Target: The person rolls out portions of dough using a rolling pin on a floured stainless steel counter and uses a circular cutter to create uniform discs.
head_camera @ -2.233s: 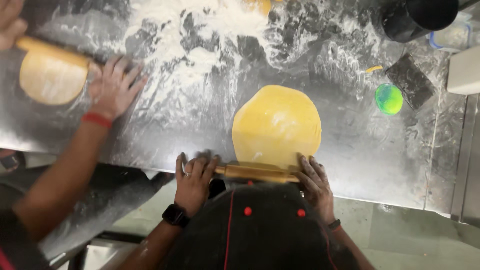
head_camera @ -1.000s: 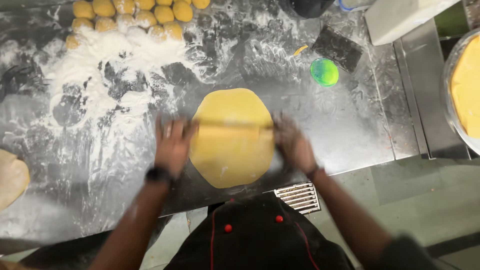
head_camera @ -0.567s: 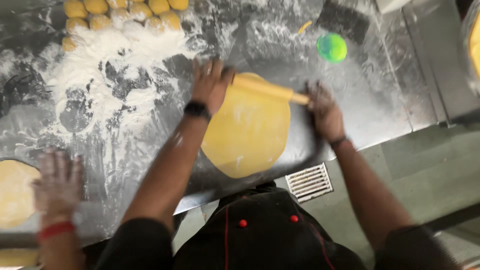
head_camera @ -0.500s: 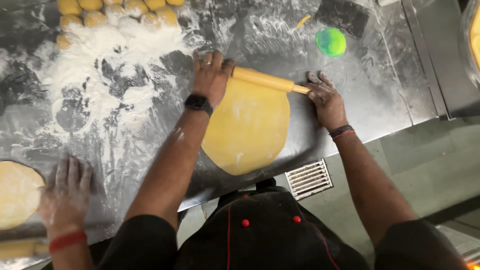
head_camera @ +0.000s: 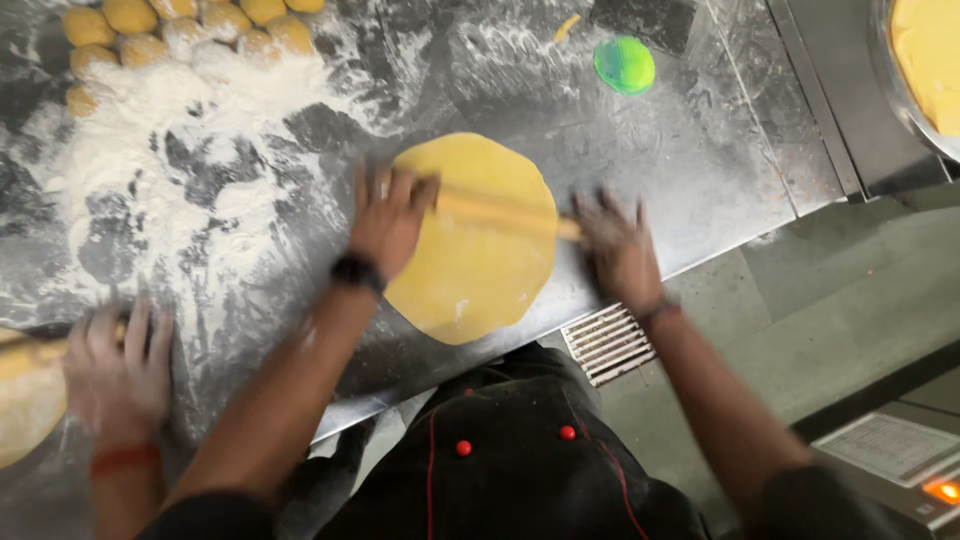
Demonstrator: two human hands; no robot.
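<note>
The left hand (head_camera: 388,222) lies flat, fingers spread, pressing down on one end of a wooden rolling pin (head_camera: 497,212), and the right hand (head_camera: 617,250), blurred but also open with fingers splayed, presses on the other end. The rolling pin lies across the upper half of a round yellow sheet of dough (head_camera: 473,240), which rests flat on the floury steel table (head_camera: 720,150) near its front edge. A black watch (head_camera: 357,272) sits on the left wrist. Beyond the dough and to its right lies a small green disc (head_camera: 624,65), with a dark flat block (head_camera: 643,20) just behind it. To the left of the dough spreads a heap of white flour (head_camera: 150,140), and behind that a cluster of small yellow dough balls (head_camera: 180,25). Well left of the dough, another person's hand (head_camera: 118,370) with a red wristband rests open beside a second dough sheet (head_camera: 25,400). Below the dough, off the table, a floor drain grate (head_camera: 608,343) shows.
</note>
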